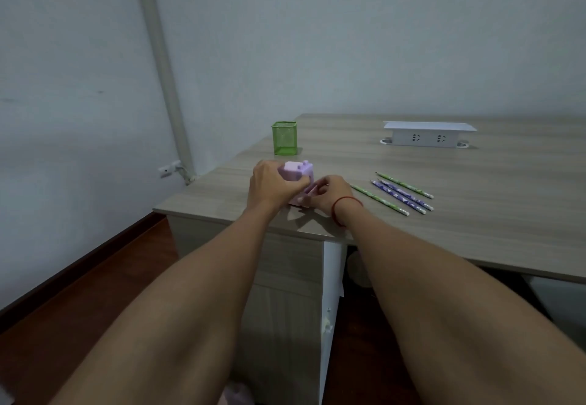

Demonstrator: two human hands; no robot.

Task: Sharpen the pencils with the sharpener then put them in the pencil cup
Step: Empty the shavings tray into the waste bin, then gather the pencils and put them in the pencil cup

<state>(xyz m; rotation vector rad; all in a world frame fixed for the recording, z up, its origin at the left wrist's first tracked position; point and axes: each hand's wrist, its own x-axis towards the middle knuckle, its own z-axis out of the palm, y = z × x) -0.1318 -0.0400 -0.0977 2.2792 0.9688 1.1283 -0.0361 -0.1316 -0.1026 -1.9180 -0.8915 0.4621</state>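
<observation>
One wide desk (475, 214) of matt wood-grain laminate, square-edged, carries everything. At its back sits a white plastic socket strip (428, 136), long and boxy. Near the left edge stands the cup (284, 138), a square green wire-mesh tub, light and open-topped, well apart from the pencils. In front of it, by the near corner, is the sharpener (298, 170), a blocky lilac plastic box with rounded corners. It looks light and smooth, likely to skid unless its body is held down. The left hand (265, 184) grips it, fingers wrapped over the top. The right hand (329, 195) is at its near end, fingertips pinching a thin pale stick (313, 189); pencil or crank, I cannot tell. Four pencils (399, 197) lie just right of that hand, side by side, slim, stiff and glossy, in green and purple print. They are best taken mid-shaft, since the leads seem brittle. A red cord (344, 206) circles the right wrist.
</observation>
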